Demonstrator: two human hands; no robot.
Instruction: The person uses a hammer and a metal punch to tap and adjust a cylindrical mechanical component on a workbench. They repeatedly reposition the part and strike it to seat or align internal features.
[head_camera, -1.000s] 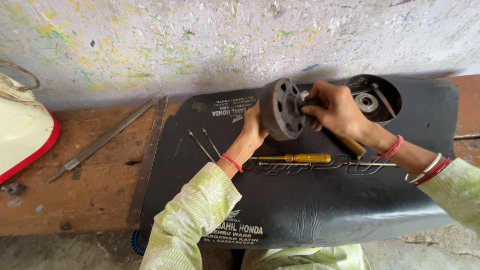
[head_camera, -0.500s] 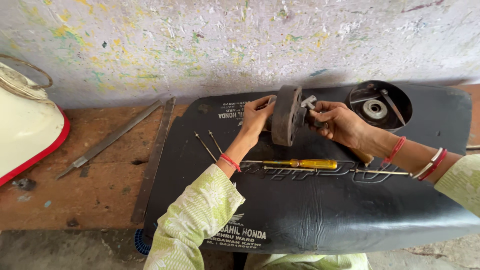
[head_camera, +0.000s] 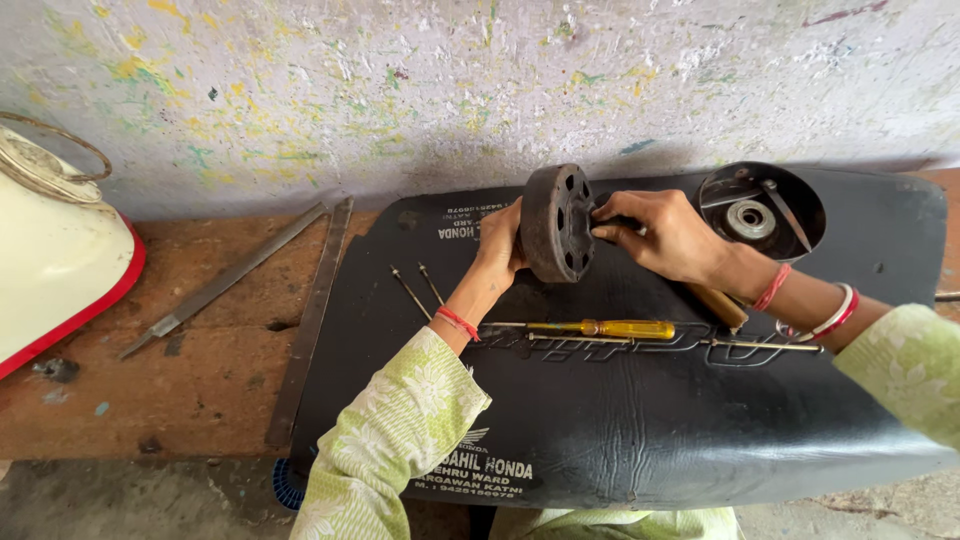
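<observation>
Single head-mounted view, directed steeply downward and forward from above the person's forearms. The black rubber mat (head_camera: 620, 420) on the brown wooden bench (head_camera: 150, 380) is seen at close range, bounded above by the paint-speckled white wall (head_camera: 400, 90).

On the mat (head_camera: 620, 420), the screwdriver (head_camera: 600, 329) lies near of the held wheel (head_camera: 556, 222); a bowl (head_camera: 760, 210) sits far right.

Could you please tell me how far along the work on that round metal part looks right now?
Done: the round housing lies apart on the black mat. In hand: the left hand steadies the slotted metal disc on edge while the right hand works at its centre. Left: the yellow-handled screwdriver and two thin rods lie untouched.
</observation>
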